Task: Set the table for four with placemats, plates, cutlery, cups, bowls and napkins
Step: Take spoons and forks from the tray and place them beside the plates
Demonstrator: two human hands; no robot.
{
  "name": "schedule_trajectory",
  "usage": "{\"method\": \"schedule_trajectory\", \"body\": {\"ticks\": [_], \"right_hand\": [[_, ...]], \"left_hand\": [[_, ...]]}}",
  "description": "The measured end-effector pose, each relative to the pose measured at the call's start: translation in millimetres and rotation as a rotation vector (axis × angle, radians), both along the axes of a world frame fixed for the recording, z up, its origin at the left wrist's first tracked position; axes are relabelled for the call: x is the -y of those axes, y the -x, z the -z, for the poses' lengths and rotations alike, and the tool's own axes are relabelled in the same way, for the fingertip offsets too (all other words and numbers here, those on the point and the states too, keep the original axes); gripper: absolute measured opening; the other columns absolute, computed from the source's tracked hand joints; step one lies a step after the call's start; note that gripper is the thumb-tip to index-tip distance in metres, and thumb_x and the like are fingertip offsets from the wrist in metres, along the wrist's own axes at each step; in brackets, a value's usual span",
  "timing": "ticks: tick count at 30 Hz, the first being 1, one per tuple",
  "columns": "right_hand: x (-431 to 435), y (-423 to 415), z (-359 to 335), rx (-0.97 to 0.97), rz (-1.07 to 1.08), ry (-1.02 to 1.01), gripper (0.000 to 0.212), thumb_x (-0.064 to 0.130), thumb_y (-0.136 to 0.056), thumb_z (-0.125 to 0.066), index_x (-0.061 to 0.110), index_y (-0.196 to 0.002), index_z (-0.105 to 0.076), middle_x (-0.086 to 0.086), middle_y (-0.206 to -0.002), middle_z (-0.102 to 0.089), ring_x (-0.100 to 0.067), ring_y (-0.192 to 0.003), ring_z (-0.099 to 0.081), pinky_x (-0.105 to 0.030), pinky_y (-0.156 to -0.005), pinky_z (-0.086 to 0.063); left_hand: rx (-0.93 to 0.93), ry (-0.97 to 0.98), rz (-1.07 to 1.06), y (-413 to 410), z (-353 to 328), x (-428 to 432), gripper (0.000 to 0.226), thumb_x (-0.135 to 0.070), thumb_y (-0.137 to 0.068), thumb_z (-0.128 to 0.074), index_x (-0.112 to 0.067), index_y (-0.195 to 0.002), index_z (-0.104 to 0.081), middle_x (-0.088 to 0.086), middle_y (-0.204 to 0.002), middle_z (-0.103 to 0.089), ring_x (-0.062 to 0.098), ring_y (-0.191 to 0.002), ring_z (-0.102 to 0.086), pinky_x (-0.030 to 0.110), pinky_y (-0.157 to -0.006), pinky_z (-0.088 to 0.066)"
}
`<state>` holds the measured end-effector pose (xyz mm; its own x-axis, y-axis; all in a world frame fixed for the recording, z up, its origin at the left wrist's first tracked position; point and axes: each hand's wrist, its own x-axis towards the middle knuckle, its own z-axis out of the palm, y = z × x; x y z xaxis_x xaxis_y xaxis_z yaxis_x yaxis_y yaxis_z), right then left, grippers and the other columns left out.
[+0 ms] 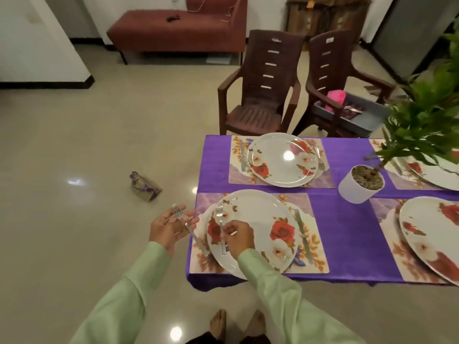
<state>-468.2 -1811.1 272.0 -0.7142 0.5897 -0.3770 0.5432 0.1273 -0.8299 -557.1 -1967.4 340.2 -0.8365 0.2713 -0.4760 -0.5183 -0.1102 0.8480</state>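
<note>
Right hand [237, 238] pinching fork [219, 219] over near plate [253, 229]; left hand [166, 228] fingers released, carrying second fork [185, 223]. Placemats [315, 252], plates [280, 160], knives [302, 235] sitting laid; cups, bowls, napkins not showing on surface [347, 219].

Four plates [283, 160], four placemats [316, 247], two forks [219, 217], two chairs [260, 100], one potted plant [360, 184].

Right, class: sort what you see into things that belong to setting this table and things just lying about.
Belonging: right hand pinching fork, left hand carrying spare fork, near plate, placemat, knife, far plate, grey tub.
Lying about: potted plant, wrapper on floor, bench.
</note>
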Motion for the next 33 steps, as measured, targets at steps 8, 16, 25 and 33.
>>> {"method": "schedule_trajectory", "body": {"ticks": [8, 16, 25, 33], "right_hand": [[66, 33, 33, 0.193, -0.114, -0.117, 0.026, 0.007, -0.086, -0.050, 0.023, -0.066, -0.049, -0.011, -0.098, -0.062, -0.033, -0.082, -0.066, -0.036, -0.076, -0.056], [90, 36, 57, 0.313, -0.339, -0.358, 0.033, 0.001, -0.088, -0.049, 0.019, -0.109, -0.068, -0.008, -0.110, -0.064, -0.026, -0.103, -0.061, -0.030, -0.081, -0.047], [100, 41, 59, 0.475, -0.569, -0.559, 0.059, 0.013, -0.090, -0.063, 0.007, -0.143, -0.037, -0.013, -0.143, -0.038, -0.031, -0.119, -0.055, -0.040, -0.090, -0.051], [90, 40, 45, 0.376, -0.499, -0.550, 0.050, 0.005, -0.088, -0.056, 0.011, -0.137, -0.042, -0.010, -0.134, -0.049, -0.033, -0.115, -0.057, -0.041, -0.088, -0.050]], "left_hand": [[0.047, -0.007, -0.104, 9, 16, 61, 0.036, 0.009, -0.084, -0.063, 0.001, -0.119, -0.059, 0.021, -0.105, -0.072, 0.039, -0.093, -0.071, 0.037, -0.076, -0.061], [0.081, -0.004, -0.112, 19, 29, 93, 0.036, 0.009, -0.087, -0.060, 0.001, -0.122, -0.058, 0.021, -0.108, -0.071, 0.040, -0.096, -0.071, 0.035, -0.074, -0.061], [0.082, -0.032, -0.088, 30, 31, 102, 0.035, 0.007, -0.087, -0.062, -0.001, -0.121, -0.059, 0.021, -0.109, -0.071, 0.040, -0.096, -0.070, 0.038, -0.079, -0.061], [0.078, -0.047, -0.047, 28, 29, 87, 0.035, 0.008, -0.087, -0.061, -0.001, -0.121, -0.059, 0.021, -0.108, -0.071, 0.039, -0.096, -0.071, 0.039, -0.083, -0.060]]}}
